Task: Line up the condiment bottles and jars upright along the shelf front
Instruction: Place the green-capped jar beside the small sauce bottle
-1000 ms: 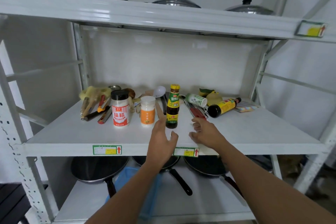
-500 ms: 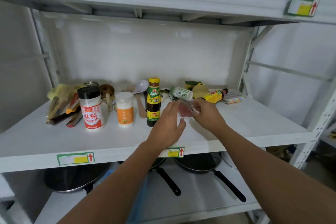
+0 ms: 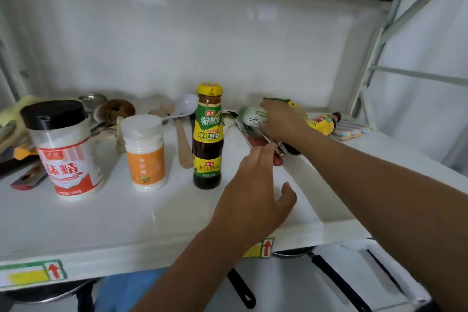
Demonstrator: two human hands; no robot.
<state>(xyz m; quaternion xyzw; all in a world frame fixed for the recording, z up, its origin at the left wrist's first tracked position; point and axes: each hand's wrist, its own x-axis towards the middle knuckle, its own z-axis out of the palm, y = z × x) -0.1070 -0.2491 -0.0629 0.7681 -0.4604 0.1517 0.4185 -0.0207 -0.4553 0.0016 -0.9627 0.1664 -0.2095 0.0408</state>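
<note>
1. Condiment bottles and jars are spread over the white shelf (image 3: 126, 215). Three stand upright in a row to the left of the left hand (image 3: 255, 192), and two lie on their sides farther back by the right hand (image 3: 283, 121).
2. Just left of the left hand's fingertips, the oyster sauce bottle (image 3: 207, 137) stands upright with its yellow cap on. It is dark with sauce up to the neck.
3. Farther left stands the orange-labelled jar (image 3: 144, 152), white-lidded and holding white powder. Beyond it is the MSG jar (image 3: 67, 149), black-capped and nearly full of white crystals.
4. The right hand reaches toward the back, its fingers curled over the white-and-green bottle (image 3: 250, 116), which lies on its side. What is inside the bottle cannot be seen.
5. Just right of that hand, the yellow-labelled dark bottle (image 3: 324, 123) lies on its side, cap end pointing right.
6. The left hand hovers over the shelf front with fingers loosely spread and thumb out, holding nothing.
7. Between the hands lies a red-handled metal tool (image 3: 263, 139). A wooden spatula (image 3: 182, 144) and a white spoon (image 3: 182, 106) lie behind the oyster sauce bottle.
8. A white back panel closes the shelf. An arrow sticker (image 3: 263, 248) sits on the edge under the left wrist, and black pan handles (image 3: 329, 273) show on the shelf below.
</note>
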